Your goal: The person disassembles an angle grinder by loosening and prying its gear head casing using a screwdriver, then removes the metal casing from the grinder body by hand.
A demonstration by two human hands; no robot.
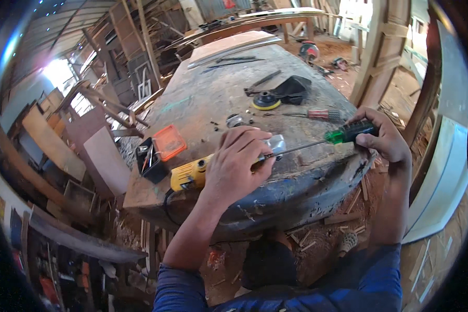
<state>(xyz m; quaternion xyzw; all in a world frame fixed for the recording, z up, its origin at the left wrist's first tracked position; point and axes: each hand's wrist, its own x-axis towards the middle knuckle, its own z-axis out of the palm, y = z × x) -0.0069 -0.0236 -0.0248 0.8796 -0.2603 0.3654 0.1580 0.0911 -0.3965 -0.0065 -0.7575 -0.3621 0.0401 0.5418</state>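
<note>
My left hand [239,164] is closed over the front part of a yellow power tool [190,174] that lies on the worn workbench [192,109]. A silver metal part [276,143] of the tool shows beyond my fingers. In my right hand [382,138] is a screwdriver with a green and black handle [348,133]. Its long shaft points left, and the tip reaches the tool beside my left fingers; the exact contact is hidden. Just beyond my left hand sit a small round metal piece [235,120] and several small dark screws [216,125].
An open black box with an orange lid [169,142] stands at the bench's left edge. Farther back lie a yellow-edged round pad [265,101], a black dust bag [295,89] and a red-handled screwdriver [323,114]. Boards [234,47] rest at the far end. A wooden post [382,52] rises at right.
</note>
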